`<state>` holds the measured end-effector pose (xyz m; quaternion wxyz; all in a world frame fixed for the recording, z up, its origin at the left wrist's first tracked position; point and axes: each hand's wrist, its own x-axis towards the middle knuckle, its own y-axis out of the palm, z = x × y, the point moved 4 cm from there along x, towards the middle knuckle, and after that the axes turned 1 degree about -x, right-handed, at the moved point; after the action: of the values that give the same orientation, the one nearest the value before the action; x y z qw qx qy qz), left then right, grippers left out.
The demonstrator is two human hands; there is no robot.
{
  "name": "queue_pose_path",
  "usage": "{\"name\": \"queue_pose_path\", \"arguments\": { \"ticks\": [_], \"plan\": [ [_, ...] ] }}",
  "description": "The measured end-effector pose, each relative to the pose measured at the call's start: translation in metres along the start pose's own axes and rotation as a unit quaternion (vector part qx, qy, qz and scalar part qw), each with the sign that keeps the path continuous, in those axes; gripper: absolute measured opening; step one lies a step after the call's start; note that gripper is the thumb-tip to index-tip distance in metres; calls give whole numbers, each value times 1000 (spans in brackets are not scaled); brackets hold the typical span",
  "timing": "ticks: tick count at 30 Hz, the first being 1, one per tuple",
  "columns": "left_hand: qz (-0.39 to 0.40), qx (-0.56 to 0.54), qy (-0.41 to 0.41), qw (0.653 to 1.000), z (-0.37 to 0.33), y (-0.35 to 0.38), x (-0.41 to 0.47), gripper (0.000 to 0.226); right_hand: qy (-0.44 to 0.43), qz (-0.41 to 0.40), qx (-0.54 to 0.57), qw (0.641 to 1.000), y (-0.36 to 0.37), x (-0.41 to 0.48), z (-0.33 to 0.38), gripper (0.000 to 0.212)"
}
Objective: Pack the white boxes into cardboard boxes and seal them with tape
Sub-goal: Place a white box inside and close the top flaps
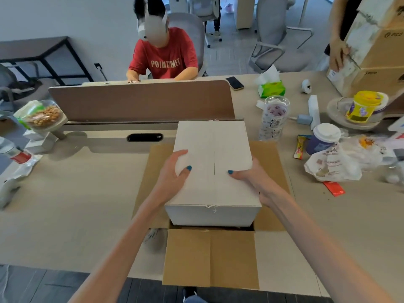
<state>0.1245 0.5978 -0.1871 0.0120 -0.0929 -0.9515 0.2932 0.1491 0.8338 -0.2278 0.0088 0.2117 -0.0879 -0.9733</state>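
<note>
The left hand point(175, 169) is seen clamped on the left side of a white box point(212, 167), thumb laid on the lid and fingers curled round the edge. The box is held over the open cardboard box point(209, 256) on the surface point(76, 193), not yet seated inside. The right side is gripped likewise by the right hand point(251, 180). The fit is judged snug: if lowered askew, a corner could be snagged on the rim or a flap dragged inward. Further right, the wrapped tape rolls point(273, 119) could be toppled should the far end swing.
</note>
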Motion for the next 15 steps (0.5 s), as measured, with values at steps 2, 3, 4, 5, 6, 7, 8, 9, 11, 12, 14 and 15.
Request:
{"name": "queue_pose_path", "arguments": {
  "ticks": [2,3,4,5,6,7,8,9,11,12,14,15],
  "plan": [
    [5,3,1,1000,8,7,2,44,2,-10,-15,1000,-2,3,-4,86],
    [9,3,-4,1000,12,10,2,44,9,-15,-23,1000,-3,6,-8,84],
    [15,2,-12,1000,16,14,2,44,17,-25,-36,999,-4,8,-11,82],
    [23,1,-20,1000,19,18,1,43,21,-44,-66,997,-6,12,-16,82],
    [32,3,-27,999,22,22,1,42,21,-72,-107,991,-11,20,-25,84],
    [39,6,-32,999,26,26,0,42,23,-98,-159,982,-15,26,-31,86],
    [46,9,-37,998,28,29,-1,42,32,-121,-218,968,-16,29,-34,88],
    [53,12,-37,998,31,33,-3,42,39,-140,-272,951,-14,27,-33,88],
    [66,21,-34,997,34,39,-5,44,51,-156,-333,929,-3,14,-28,84],
    [73,30,-31,996,36,42,-6,45,55,-161,-361,917,2,11,-30,85],
    [84,50,-31,995,40,47,-9,48,47,-179,-431,883,8,8,-36,93],
    [86,57,-38,994,43,50,-9,49,42,-184,-457,869,10,8,-38,98]
  ]
}}
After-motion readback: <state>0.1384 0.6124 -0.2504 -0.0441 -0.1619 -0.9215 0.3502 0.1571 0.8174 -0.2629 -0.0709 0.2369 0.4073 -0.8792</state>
